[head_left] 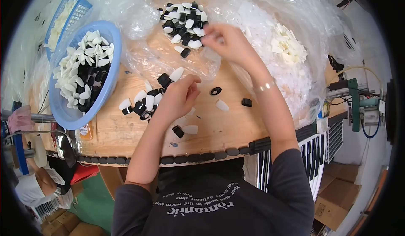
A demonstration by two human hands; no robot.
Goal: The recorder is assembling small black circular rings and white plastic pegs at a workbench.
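Hanging at the right edge of a heap of blocky black and leaf-shaped white plastic-looking pieces (184, 22) on clear plastic film (202, 65), the right hand (219, 41) had fingers part-curled; the left hand (181, 94) sat loosely curled beside a black block (164, 80). Pieces looked light, stiff, probably slick; black sides seemed the best grip. Couldn't tell if either hand held anything: right fingertips blurred, left palm hidden, left forearm (148, 145) partly covering a nearer black-and-white cluster (139, 107).
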